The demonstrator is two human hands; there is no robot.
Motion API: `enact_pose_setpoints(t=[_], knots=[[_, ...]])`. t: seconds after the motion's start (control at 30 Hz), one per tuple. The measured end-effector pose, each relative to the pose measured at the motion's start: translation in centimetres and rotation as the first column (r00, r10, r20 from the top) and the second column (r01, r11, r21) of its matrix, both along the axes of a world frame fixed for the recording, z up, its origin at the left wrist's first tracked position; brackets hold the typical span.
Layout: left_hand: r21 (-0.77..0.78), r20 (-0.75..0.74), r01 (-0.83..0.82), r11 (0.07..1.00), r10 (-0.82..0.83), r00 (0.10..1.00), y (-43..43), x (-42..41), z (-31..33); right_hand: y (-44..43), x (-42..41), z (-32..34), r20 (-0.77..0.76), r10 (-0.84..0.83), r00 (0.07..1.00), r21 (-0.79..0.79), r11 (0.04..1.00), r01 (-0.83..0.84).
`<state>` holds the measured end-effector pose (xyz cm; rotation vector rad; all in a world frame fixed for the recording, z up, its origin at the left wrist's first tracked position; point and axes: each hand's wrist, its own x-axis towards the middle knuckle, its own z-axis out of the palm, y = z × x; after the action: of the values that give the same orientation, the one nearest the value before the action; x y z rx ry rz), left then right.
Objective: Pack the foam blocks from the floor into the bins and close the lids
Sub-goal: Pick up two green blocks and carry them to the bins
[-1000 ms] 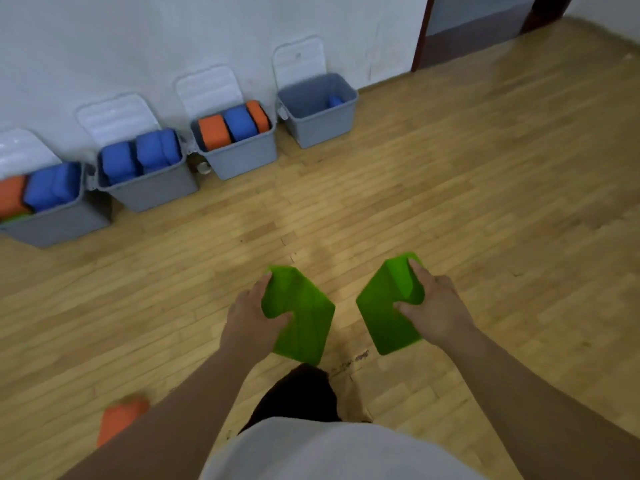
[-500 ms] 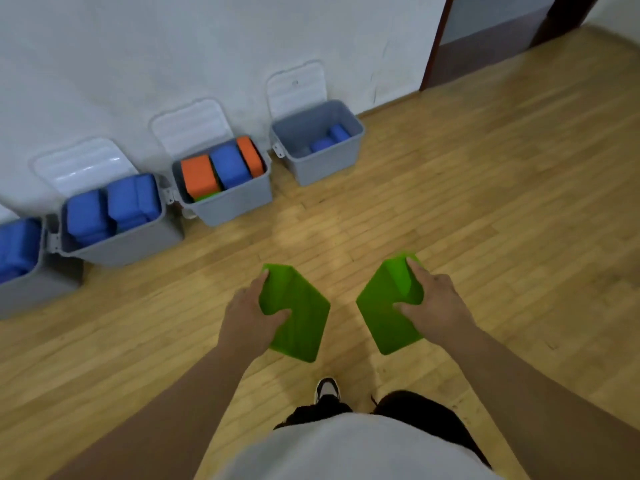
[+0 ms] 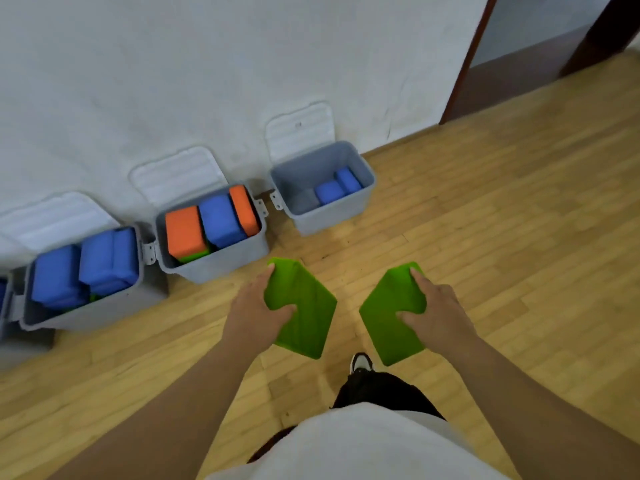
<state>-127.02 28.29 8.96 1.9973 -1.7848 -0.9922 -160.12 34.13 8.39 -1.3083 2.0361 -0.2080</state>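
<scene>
My left hand (image 3: 258,315) grips a green foam block (image 3: 306,308), and my right hand (image 3: 434,315) grips a second green foam block (image 3: 388,317). I carry both above the wooden floor. Grey bins with raised white lids line the wall ahead. The rightmost bin (image 3: 334,220) holds two blue blocks (image 3: 337,187) low inside. The middle bin (image 3: 221,263) is packed with orange and blue blocks. The left bin (image 3: 90,311) is full of blue blocks.
A white wall (image 3: 207,64) runs behind the bins. A dark doorway (image 3: 540,53) opens at the top right. Bare wooden floor (image 3: 502,220) spreads to the right. My shoe (image 3: 361,362) shows below the blocks. Another bin's edge (image 3: 3,296) shows at the far left.
I have walked closer to the wall with both green blocks in hand. The bins now look larger and have shifted down and to the right in view.
</scene>
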Motion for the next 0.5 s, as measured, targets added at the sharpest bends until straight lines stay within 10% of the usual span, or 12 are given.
enact_pose_setpoints(t=[0.5], knots=[[0.015, -0.03, -0.053, 0.998, 0.054, 0.998, -34.5, -2.3, -1.0, -39.1, -2.4, 0.2, -0.036, 0.158, 0.987, -0.054, 0.986, -0.16]])
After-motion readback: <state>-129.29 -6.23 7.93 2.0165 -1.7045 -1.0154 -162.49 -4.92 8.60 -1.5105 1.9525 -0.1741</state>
